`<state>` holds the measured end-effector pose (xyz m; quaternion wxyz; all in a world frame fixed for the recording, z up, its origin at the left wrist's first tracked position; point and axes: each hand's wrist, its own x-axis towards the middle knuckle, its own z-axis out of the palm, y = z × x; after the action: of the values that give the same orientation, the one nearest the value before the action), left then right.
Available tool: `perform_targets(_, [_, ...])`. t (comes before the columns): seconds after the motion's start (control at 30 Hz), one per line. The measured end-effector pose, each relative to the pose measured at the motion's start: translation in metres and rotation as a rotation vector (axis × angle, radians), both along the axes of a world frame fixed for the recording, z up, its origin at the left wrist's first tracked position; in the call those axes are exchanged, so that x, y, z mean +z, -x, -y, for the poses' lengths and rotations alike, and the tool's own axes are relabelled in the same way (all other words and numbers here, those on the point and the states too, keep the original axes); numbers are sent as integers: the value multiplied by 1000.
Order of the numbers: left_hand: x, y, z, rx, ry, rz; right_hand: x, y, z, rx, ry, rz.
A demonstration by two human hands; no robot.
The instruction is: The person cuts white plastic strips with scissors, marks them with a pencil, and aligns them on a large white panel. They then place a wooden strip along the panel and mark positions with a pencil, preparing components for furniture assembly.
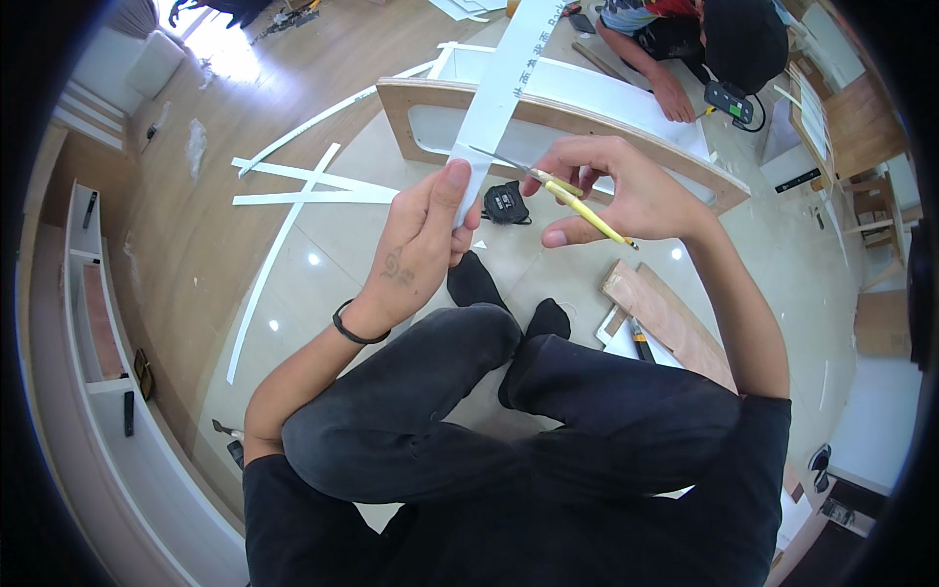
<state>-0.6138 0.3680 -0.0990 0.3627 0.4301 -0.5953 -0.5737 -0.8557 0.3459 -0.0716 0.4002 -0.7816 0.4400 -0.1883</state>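
My left hand (423, 240) pinches the near end of a long white strip (501, 90) that runs up and away from me. My right hand (616, 191) grips a yellow utility knife (579, 205), with its blade laid across the strip just above my left thumb. I sit on the floor with my legs in dark trousers crossed below my hands.
A curved wooden panel with a white face (548, 112) stands just beyond my hands. A black tape measure (506, 203) lies on the tiled floor. Loose white strips (313, 186) lie to the left, a wood offcut (665, 318) to the right. Another person (685, 49) crouches at the far right.
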Motion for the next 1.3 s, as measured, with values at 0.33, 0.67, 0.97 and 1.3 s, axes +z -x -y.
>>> perform_targets(0.33, [-5, 2, -4, -48, 8, -12, -4, -1, 1, 28, -149, 26])
perform_targets(0.67, [-5, 3, -6, -76, -18, -25, -4, 1, -1, 81, 104, -2])
perform_targets(0.97, [-7, 1, -5, -110, -60, -49, -1, 1, -2, 90, 76, -37])
perform_targets(1.3, [-10, 1, -7, -200, -62, -22, -2, 3, -4, 91, 161, -159])
